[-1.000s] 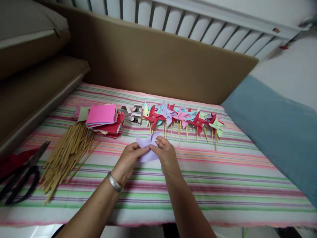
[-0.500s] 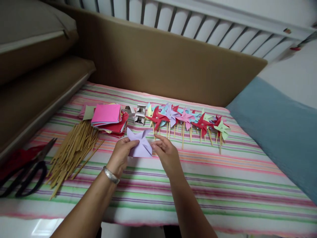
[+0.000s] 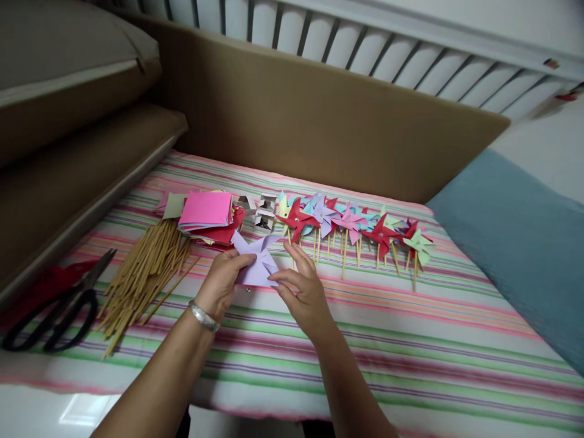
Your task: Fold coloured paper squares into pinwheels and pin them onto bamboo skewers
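In front of me, a lilac pinwheel paper (image 3: 258,267), slit from its corners, is held in the air with some flaps raised. My left hand (image 3: 223,277), with a silver bracelet on its wrist, pinches it at the left edge, thumb on top. At the lower right corner, the thumb and index finger of my right hand (image 3: 301,289) pinch the paper, while its other fingers stretch out. Just below the paper a tiny shiny piece (image 3: 248,290) lies on the cloth.
A stack of coloured paper (image 3: 207,208), wooden sticks (image 3: 141,267) and scissors (image 3: 68,310) lie at left. Small open boxes (image 3: 264,219) stand behind my hands. Finished pinwheels (image 3: 349,222) line the back right of the striped cloth (image 3: 410,359). A brown panel (image 3: 319,115) borders the back.
My right thumb and index finger have moved down along the paper's right side to its lower corner, the other fingers spreading. My left hand keeps its hold. The view has shifted slightly.
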`<action>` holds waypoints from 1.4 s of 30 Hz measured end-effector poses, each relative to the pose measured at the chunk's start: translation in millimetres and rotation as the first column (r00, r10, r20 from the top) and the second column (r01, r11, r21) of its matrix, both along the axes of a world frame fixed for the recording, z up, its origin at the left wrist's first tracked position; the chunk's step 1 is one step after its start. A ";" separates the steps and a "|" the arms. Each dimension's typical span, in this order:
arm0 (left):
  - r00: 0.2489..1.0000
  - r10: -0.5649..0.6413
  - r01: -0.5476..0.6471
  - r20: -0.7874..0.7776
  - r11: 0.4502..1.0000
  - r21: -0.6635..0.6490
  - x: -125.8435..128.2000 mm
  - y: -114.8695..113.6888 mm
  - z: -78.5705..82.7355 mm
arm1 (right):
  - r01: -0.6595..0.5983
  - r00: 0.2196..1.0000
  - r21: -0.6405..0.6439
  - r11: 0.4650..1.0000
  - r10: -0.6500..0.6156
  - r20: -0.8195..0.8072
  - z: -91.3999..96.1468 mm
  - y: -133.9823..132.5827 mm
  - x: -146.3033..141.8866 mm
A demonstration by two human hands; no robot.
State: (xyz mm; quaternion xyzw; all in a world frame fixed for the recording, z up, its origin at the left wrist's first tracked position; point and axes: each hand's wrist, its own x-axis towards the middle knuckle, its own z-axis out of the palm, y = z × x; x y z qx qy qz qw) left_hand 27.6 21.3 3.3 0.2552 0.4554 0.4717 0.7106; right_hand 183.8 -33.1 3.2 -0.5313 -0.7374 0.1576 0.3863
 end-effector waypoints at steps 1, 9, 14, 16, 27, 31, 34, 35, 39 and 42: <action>1.000 -0.009 0.009 -0.007 1.000 0.002 1.2 -0.7 0.5 | 0.000 1.000 -0.009 1.000 0.000 -0.014 0.0 0.4 0.6; 0.998 -0.059 0.061 -0.030 0.997 0.051 13.4 -7.8 -0.9 | 0.054 0.967 -0.159 0.986 -0.091 -0.237 -2.2 1.9 1.1; 0.994 -0.103 0.105 -0.045 0.992 0.065 17.3 -8.9 -9.6 | 0.152 0.942 -0.190 0.970 -0.201 -0.268 -4.3 3.6 -3.5; 0.992 -0.110 0.114 -0.054 0.991 0.064 18.4 -9.3 -12.3 | 0.199 0.936 -0.185 0.962 -0.242 -0.255 -5.4 4.0 -5.0; 0.989 -0.132 0.138 -0.069 0.987 0.088 22.4 -13.1 -12.4 | 0.288 0.927 -0.175 0.942 -0.320 -0.195 -7.6 3.7 -6.8; 0.983 -0.171 0.176 -0.063 0.981 0.084 22.2 -13.5 -12.0 | 0.321 0.914 -0.179 0.930 -0.354 -0.198 -8.0 4.3 -5.8; 0.978 -0.207 0.209 -0.034 0.975 0.075 21.0 -13.6 -12.0 | 0.328 0.905 -0.212 0.921 -0.371 -0.209 -7.4 4.9 -5.2; 0.975 -0.219 0.220 -0.021 0.973 0.075 20.4 -13.5 -12.1 | 0.331 0.903 -0.224 0.917 -0.377 -0.207 -7.1 5.2 -5.0; 0.964 -0.265 0.263 0.019 0.962 0.076 18.1 -13.1 -11.7 | 0.349 0.904 -0.251 0.903 -0.395 -0.165 -5.9 6.5 -3.6; 0.956 -0.290 0.286 0.049 0.955 0.072 18.2 -13.3 -11.3 | 0.362 0.902 -0.256 0.896 -0.406 -0.146 -6.7 7.0 -2.8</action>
